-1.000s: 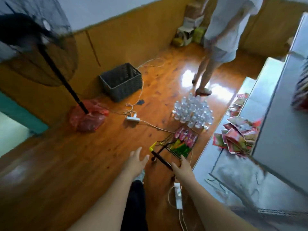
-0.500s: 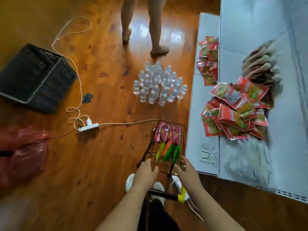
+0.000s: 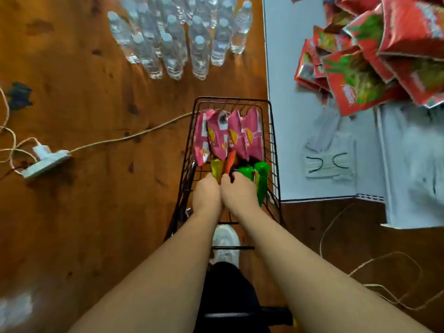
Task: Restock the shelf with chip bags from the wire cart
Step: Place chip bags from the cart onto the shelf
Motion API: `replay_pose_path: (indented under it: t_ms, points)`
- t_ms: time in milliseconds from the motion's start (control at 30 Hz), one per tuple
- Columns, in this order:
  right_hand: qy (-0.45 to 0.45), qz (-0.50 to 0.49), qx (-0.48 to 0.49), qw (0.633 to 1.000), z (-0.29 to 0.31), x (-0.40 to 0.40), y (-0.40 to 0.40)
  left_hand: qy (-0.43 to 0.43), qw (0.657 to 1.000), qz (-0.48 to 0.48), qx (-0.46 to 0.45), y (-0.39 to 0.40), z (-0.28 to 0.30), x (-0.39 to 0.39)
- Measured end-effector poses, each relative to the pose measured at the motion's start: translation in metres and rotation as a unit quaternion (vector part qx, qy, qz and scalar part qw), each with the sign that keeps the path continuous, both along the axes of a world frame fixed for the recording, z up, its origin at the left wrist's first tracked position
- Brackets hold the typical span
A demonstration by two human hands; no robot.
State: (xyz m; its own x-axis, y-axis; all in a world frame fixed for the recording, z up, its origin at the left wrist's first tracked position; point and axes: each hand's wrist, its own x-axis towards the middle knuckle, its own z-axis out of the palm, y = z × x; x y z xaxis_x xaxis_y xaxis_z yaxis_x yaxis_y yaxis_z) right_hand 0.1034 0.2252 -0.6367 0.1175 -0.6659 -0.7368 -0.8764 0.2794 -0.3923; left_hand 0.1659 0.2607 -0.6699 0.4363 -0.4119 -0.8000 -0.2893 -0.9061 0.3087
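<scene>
A: Status of the hands?

B: Both are inside the wire cart (image 3: pixel 272 150), at its near end. The left hand (image 3: pixel 206 195) and right hand (image 3: pixel 240 194) sit side by side, touching, fingers curled down among the yellow, orange and green chip bags (image 3: pixel 260 179). The fingertips are hidden by the bags, so I cannot tell whether either grip has closed on one.

A: Location of the remaining stock?

B: A row of pink chip bags (image 3: pixel 228 135) stands upright at the far end of the cart. The white shelf (image 3: pixel 288 116) lies just beside the cart, on its right, already carrying a heap of red packets (image 3: pixel 360 75).

A: Failure modes?

B: Three, in my judgement. One: a grab at several slippery bags at once may drop some back or crush them. Two: the cable (image 3: pixel 134 137) runs up to the cart's left side; a nudge of the cart could snag it. Three: the water bottles (image 3: pixel 182 37) stand just beyond the cart and could topple if it rolls forward.
</scene>
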Motion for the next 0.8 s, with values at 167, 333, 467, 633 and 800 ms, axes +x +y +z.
replay_pose_path:
  t_ms: [167, 333, 467, 633, 800]
  points:
    - [-0.034, -0.04, -0.003, 0.999, 0.039, -0.019, 0.011, -0.022, 1.0, -0.001, 0.002, 0.006, 0.046, 0.003]
    - [-0.046, 0.12, -0.001, 0.992, 0.122, -0.047, 0.036, 0.0, 1.0, 0.002, 0.003, 0.012, 0.157, 0.012]
    - [0.028, 0.239, -0.101, 0.965, 0.21, -0.056, 0.061, 0.066, 0.997, 0.004, -0.042, 0.02, 0.278, 0.023]
    - [-0.005, 0.099, -0.288, 0.952, 0.339, -0.069, 0.088, 0.187, 0.974, -0.048, -0.118, 0.032, 0.42, 0.014]
    - [-0.09, -0.166, -0.36, 0.914, 0.434, -0.113, 0.129, 0.241, 0.945, -0.201, -0.096, 0.052, 0.523, -0.043]
